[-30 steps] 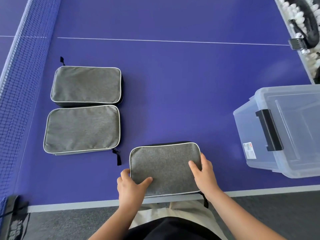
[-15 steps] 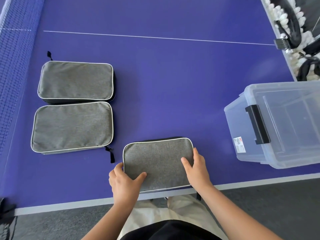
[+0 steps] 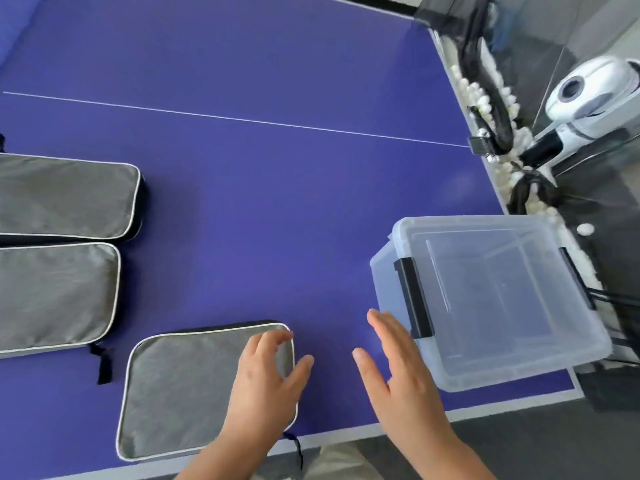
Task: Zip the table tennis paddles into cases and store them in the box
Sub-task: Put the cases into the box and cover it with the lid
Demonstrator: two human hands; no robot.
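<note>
Surface [image 3: 277,202]: three grey cases, nearest [image 3: 180,393] at 6 o'clock under left hand [image 3: 263,382], fingers loose; right hand [image 3: 398,368] spread, empty; lidded box [image 3: 491,299] at 3 o'clock; ball machine [image 3: 588,98] at 2.

Three flat grey fabric paddle cases with white piping [image 3: 180,389] lie on the purple table. A lidded clear plastic storage box with black latches [image 3: 491,299] stands well right.
</note>
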